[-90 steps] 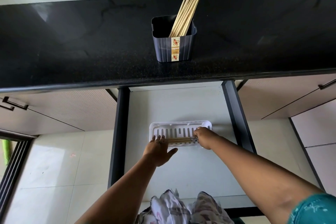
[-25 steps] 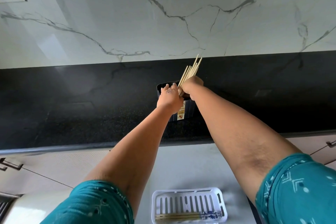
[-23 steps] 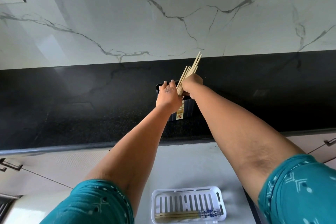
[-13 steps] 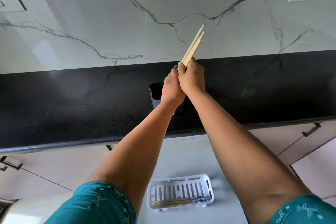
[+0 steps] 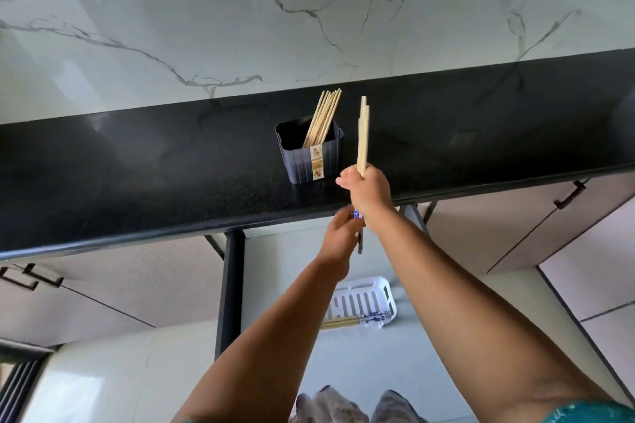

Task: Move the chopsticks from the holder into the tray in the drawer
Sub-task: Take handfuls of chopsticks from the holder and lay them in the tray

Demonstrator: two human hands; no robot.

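The right hand [image 5: 367,192] is closed around a small bundle of chopsticks [image 5: 362,137], its fingers clamped on them near the lower part of the wooden shafts. The bundle stands nearly upright, pale ends pointing up, just right of the holder [image 5: 311,156] and clear of it. The blue-patterned ends stick out below the fist, where the left hand [image 5: 338,237] meets them; its fingers curl loosely around those lower ends, though whether they grip firmly or only steady them cannot be told.

The holder is a dark ribbed container with a small label on its front, standing on the black table [image 5: 137,175] near the front edge. More chopsticks [image 5: 323,118] remain inside it, leaning toward its right back corner. Behind the table rises a white marble wall [image 5: 309,10] with grey veins.

Below the table's front edge the drawer [image 5: 343,371] is pulled out, its pale floor mostly bare. The white slotted tray [image 5: 364,299] lies in it, partly hidden behind the left forearm. A few chopsticks already in the tray [image 5: 354,320] lie along its near side, patterned ends to the right, wooden ends poking past the left rim.

Both forearms cross the space above the drawer and stand between the camera and the tray. Closed cabinet fronts [image 5: 120,285] with dark handles flank the drawer on both sides.
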